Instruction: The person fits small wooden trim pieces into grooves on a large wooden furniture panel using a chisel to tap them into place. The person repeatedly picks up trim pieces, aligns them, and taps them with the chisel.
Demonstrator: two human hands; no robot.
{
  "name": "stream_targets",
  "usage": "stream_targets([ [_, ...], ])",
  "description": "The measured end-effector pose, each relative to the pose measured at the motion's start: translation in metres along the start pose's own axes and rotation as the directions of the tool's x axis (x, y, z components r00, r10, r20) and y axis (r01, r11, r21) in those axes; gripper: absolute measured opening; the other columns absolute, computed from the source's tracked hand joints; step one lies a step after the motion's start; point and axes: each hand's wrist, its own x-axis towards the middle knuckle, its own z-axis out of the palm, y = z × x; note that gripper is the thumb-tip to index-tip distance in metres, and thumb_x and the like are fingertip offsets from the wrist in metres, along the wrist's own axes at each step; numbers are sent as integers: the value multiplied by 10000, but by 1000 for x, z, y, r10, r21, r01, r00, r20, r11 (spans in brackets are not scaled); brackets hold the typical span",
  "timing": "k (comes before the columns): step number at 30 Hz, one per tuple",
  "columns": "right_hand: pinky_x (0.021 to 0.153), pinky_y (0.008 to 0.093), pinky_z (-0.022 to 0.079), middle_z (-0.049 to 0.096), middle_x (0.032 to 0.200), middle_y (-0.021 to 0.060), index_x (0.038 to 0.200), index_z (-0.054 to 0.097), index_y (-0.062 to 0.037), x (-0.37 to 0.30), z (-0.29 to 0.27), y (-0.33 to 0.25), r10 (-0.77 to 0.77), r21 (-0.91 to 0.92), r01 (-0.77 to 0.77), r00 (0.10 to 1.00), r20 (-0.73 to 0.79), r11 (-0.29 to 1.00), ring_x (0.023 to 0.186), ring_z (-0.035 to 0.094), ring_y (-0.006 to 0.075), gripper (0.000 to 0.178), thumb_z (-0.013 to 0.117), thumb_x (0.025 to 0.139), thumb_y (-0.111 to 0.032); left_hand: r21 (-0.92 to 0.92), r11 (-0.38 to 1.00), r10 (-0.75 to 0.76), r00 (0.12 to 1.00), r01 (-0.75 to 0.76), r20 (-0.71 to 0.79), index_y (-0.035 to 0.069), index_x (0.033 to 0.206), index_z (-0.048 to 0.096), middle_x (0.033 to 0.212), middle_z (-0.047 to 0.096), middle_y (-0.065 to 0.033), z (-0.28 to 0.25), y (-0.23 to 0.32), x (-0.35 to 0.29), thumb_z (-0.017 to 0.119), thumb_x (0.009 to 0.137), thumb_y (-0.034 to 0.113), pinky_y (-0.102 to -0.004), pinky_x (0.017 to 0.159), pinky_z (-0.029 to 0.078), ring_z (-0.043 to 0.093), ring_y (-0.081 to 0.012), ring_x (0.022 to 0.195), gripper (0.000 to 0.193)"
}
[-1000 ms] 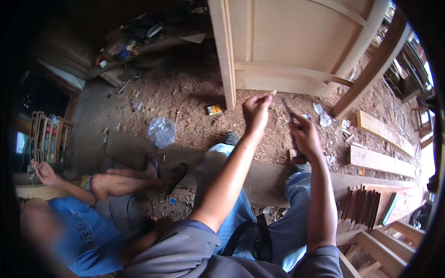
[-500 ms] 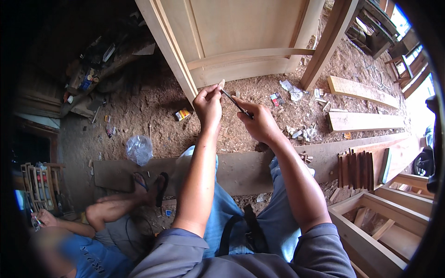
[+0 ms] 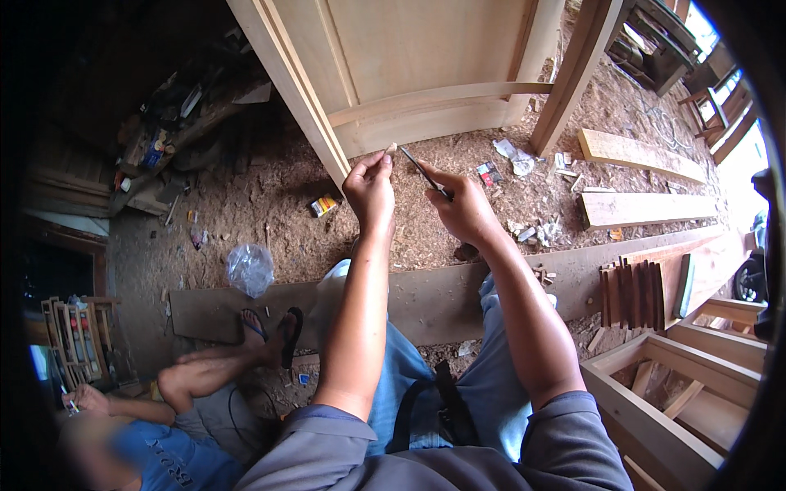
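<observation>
Stretches both bare arms (image 3: 532, 319) way out front, angled in toward each other. Runs the left forearm (image 3: 356, 327) nearly straight up the view, wrist (image 3: 377, 225) pretty much in line, and pinches at the fingertips of the left hand (image 3: 371, 188). Slants the right forearm (image 3: 517, 285) up and leftward, curls the right hand (image 3: 463, 209) into a grip, and pokes one finger (image 3: 431, 171) toward the other side. Leaves a little gap between hands, so not touching lol.
</observation>
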Motion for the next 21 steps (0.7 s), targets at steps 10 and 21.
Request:
stream_targets([
  [10, 638, 366, 544, 718, 936, 197, 1411, 549, -116, 32, -14, 24, 170, 181, -78, 797, -579, 980, 656, 677, 229, 477, 587, 936, -97, 352, 926, 2, 933, -138, 360, -20, 995, 712, 927, 731, -79, -1, -1, -15, 705, 881, 7, -237, 742, 509, 667, -121, 812, 118],
  [21, 492, 282, 392, 507, 585, -25, 1433, 550, -256, 8, -5, 13, -8, 209, -11, 996, 90, 978, 507, 426, 58, 507, 608, 946, -129, 81, 994, 68, 996, -72, 53, -11, 1007, 690, 848, 674, -24, -20, -2, 15, 694, 912, 31, -213, 626, 447, 572, -67, 703, 104],
])
